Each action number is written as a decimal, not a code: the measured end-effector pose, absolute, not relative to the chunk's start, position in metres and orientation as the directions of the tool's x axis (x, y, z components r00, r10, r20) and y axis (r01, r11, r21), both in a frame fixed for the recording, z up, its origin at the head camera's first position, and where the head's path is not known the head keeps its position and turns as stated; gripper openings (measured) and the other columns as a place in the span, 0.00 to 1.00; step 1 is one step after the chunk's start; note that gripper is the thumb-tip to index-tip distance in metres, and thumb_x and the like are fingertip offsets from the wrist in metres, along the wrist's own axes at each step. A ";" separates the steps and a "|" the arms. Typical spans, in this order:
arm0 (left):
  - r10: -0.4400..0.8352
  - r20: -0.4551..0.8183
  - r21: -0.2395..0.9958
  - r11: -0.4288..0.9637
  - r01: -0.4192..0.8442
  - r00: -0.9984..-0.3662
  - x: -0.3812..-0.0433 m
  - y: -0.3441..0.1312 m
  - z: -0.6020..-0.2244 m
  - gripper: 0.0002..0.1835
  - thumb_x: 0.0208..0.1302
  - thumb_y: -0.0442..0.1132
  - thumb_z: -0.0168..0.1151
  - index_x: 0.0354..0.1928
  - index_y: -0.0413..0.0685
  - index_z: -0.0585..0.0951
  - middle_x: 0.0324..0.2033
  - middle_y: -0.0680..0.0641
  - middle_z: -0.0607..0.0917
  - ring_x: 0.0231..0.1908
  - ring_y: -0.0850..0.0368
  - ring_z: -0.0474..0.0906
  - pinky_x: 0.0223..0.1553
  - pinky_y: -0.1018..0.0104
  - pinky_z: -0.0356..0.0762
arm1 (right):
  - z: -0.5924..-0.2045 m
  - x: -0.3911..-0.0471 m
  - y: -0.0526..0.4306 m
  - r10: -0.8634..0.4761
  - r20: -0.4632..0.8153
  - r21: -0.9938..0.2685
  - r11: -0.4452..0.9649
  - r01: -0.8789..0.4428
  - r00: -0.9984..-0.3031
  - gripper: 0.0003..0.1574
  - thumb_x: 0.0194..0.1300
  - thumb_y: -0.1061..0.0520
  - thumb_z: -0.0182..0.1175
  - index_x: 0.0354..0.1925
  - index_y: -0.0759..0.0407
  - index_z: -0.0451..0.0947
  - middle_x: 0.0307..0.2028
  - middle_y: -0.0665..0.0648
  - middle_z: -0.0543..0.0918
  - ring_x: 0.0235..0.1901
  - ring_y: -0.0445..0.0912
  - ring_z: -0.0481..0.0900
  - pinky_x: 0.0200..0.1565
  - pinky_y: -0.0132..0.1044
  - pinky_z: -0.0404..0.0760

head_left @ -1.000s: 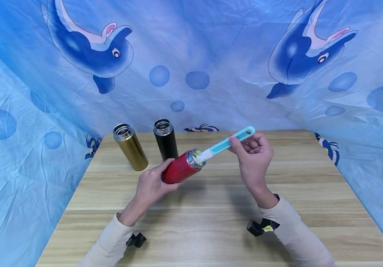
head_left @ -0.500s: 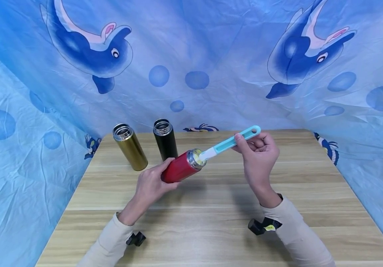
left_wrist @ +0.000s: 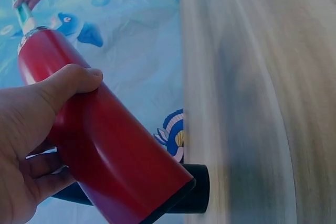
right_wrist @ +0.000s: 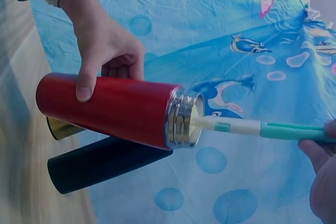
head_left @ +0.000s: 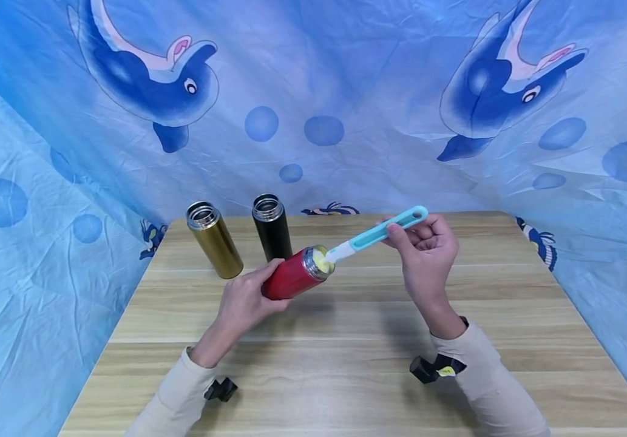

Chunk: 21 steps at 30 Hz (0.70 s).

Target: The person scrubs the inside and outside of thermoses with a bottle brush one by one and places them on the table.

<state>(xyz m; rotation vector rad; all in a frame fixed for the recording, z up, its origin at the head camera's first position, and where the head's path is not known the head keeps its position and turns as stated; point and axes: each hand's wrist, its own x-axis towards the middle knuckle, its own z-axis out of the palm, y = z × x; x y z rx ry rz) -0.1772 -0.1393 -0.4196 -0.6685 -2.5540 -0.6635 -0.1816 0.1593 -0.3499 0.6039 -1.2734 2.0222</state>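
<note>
My left hand (head_left: 243, 301) grips a red thermos bottle (head_left: 289, 277) round its body, tilted above the table with its steel mouth toward the right. My right hand (head_left: 427, 261) pinches the turquoise handle of a bottle brush (head_left: 383, 232) between thumb and fingers. The brush's white neck enters the bottle mouth. Pale yellow sponge shows at the rim, while the rest of the head is hidden inside. In the right wrist view the brush (right_wrist: 247, 127) lies nearly in line with the red bottle (right_wrist: 115, 106).
A gold thermos bottle (head_left: 217, 249) and a black one (head_left: 272, 233) stand uncapped on the wooden table (head_left: 346, 376), behind my left hand. A blue dolphin-print sheet (head_left: 357, 170) hangs at the table's back and sides.
My right hand has drawn the brush slightly out to the right, then stayed about level. More yellow sponge shows at the bottle mouth. The red bottle has shifted slightly left.
</note>
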 end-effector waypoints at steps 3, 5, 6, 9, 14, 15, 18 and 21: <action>0.339 0.481 0.350 0.771 0.532 -0.808 -0.177 -0.139 -0.417 0.42 0.41 0.45 0.87 0.62 0.46 0.81 0.47 0.40 0.89 0.39 0.44 0.88 0.40 0.50 0.88 | -0.351 -0.185 0.160 0.243 0.703 -0.591 -0.322 -0.740 -0.668 0.10 0.63 0.77 0.63 0.41 0.74 0.72 0.37 0.67 0.89 0.36 0.53 0.90 0.40 0.45 0.88; 0.333 0.472 0.360 0.773 0.523 -0.817 -0.177 -0.139 -0.416 0.42 0.41 0.45 0.87 0.62 0.46 0.81 0.47 0.40 0.89 0.40 0.44 0.88 0.41 0.50 0.88 | -0.353 -0.187 0.161 0.222 0.704 -0.596 -0.332 -0.731 -0.674 0.10 0.64 0.76 0.63 0.41 0.74 0.72 0.38 0.66 0.89 0.37 0.53 0.90 0.42 0.46 0.88; 0.329 0.467 0.365 0.774 0.518 -0.821 -0.177 -0.140 -0.416 0.42 0.41 0.45 0.87 0.62 0.46 0.81 0.48 0.40 0.89 0.40 0.44 0.88 0.41 0.49 0.88 | -0.355 -0.188 0.161 0.211 0.703 -0.600 -0.336 -0.726 -0.679 0.10 0.64 0.75 0.63 0.41 0.73 0.72 0.38 0.66 0.89 0.38 0.53 0.90 0.42 0.45 0.88; 0.322 0.468 0.363 0.779 0.511 -0.823 -0.177 -0.140 -0.417 0.42 0.41 0.45 0.87 0.62 0.45 0.81 0.48 0.39 0.89 0.40 0.43 0.88 0.40 0.49 0.88 | -0.360 -0.192 0.159 0.184 0.690 -0.614 -0.363 -0.701 -0.699 0.10 0.65 0.73 0.64 0.41 0.72 0.72 0.39 0.65 0.89 0.39 0.53 0.90 0.44 0.45 0.88; 0.336 0.492 0.340 0.775 0.533 -0.803 -0.177 -0.140 -0.420 0.43 0.39 0.45 0.88 0.62 0.46 0.81 0.47 0.39 0.89 0.39 0.44 0.89 0.39 0.51 0.88 | -0.368 -0.195 0.152 0.179 0.651 -0.648 -0.374 -0.664 -0.737 0.09 0.65 0.73 0.64 0.42 0.71 0.73 0.38 0.65 0.89 0.39 0.52 0.90 0.43 0.44 0.88; 0.339 0.495 0.337 0.773 0.537 -0.800 -0.177 -0.140 -0.420 0.43 0.39 0.45 0.88 0.62 0.45 0.81 0.47 0.39 0.89 0.39 0.44 0.89 0.39 0.51 0.88 | -0.369 -0.195 0.150 0.189 0.643 -0.657 -0.363 -0.661 -0.742 0.09 0.65 0.74 0.64 0.42 0.71 0.74 0.38 0.65 0.89 0.38 0.52 0.91 0.42 0.44 0.88; 0.338 0.503 0.336 0.771 0.540 -0.795 -0.177 -0.138 -0.421 0.43 0.39 0.45 0.88 0.62 0.45 0.81 0.47 0.39 0.89 0.39 0.44 0.89 0.39 0.51 0.88 | -0.373 -0.194 0.145 0.233 0.626 -0.682 -0.299 -0.667 -0.744 0.09 0.64 0.73 0.65 0.41 0.70 0.74 0.37 0.63 0.89 0.36 0.50 0.91 0.39 0.44 0.88; 0.330 0.514 0.332 0.775 0.538 -0.792 -0.177 -0.137 -0.421 0.43 0.39 0.45 0.88 0.62 0.45 0.81 0.47 0.40 0.89 0.39 0.44 0.89 0.40 0.51 0.88 | -0.377 -0.192 0.139 0.298 0.625 -0.686 -0.231 -0.690 -0.721 0.10 0.63 0.72 0.67 0.40 0.69 0.74 0.35 0.62 0.89 0.33 0.48 0.90 0.36 0.44 0.88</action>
